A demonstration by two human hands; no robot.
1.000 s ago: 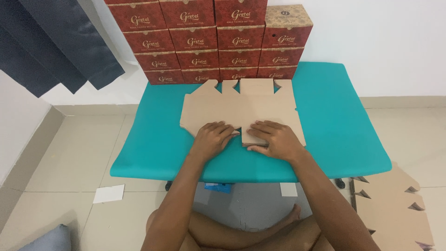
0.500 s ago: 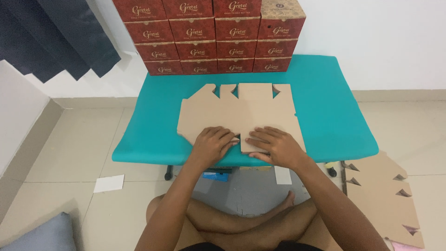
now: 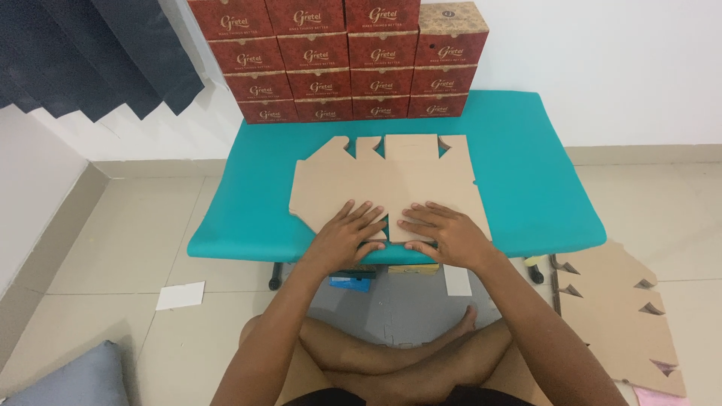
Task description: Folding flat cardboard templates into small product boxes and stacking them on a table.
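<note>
A: Left to right? Changes?
B: Left hand and right hand, fingers spread, press 1 flat cardboard blank on the teal table. Same pose as earlier; only the view shifted, so pressing continues.

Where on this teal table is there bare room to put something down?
The teal table is bare right of the flat cardboard blank, and in a narrower strip on its left. The back edge is crowded by stacked red boxes; both hands cover the near middle.
</note>
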